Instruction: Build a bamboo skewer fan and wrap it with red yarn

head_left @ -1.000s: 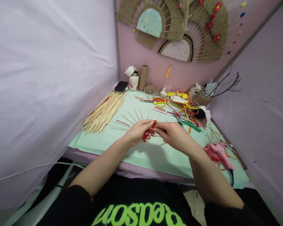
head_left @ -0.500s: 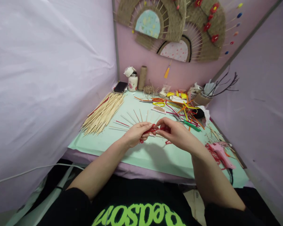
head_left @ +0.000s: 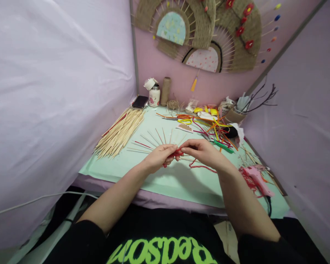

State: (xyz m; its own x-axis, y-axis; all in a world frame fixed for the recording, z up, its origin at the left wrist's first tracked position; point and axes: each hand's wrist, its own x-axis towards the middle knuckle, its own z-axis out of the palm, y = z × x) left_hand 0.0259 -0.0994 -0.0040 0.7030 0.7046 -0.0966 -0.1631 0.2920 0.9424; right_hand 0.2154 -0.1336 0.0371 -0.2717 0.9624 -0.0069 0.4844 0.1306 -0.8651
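Observation:
Both my hands meet over the middle of the mint green mat (head_left: 178, 183). My left hand (head_left: 159, 157) is closed, pinching a red pipe cleaner (head_left: 200, 167) at its bunched end. My right hand (head_left: 202, 152) is closed too, pinching the same pipe cleaner right beside the left fingertips. The free length of the red pipe cleaner trails down and to the right, lying on the mat under my right wrist. Just behind my hands a fan of thin wooden sticks (head_left: 158, 138) is spread on the mat.
A pile of bamboo skewers (head_left: 120, 132) lies at the left. A tangle of coloured pipe cleaners (head_left: 211, 126) and green-handled scissors (head_left: 222, 146) sit back right. A pink glue gun (head_left: 257, 179) lies at the right edge. A phone (head_left: 140, 101), bottle (head_left: 154, 95) and twine spool (head_left: 165, 90) stand at the back wall.
The red pipe cleaner has been drawn out from a bunch between my fingers, and its free length now trails onto the mat to the right. Both hands rose slightly.

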